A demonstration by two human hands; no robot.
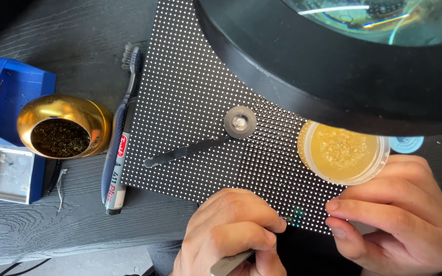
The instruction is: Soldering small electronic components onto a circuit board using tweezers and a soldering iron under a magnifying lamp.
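Head view, looking straight down: the left hand is clenched around slim metal tweezers, whose tips meet the near edge of a black dotted panel by a small greenish patch. The right hand rests just right of that patch with its fingers curled and 2 fingertips on the panel's near edge; it grips nothing I can make out. Touching its far side stands a round clear tub of yellowish paste, partly under the black rim of a large magnifier lens. Mid-panel lies a small round disc on a flat metal handle. Left of the panel, on the dark wooden bench, lie a marker pen and a brush (side by side), then a brass bowl of wire wool on a blue stand.
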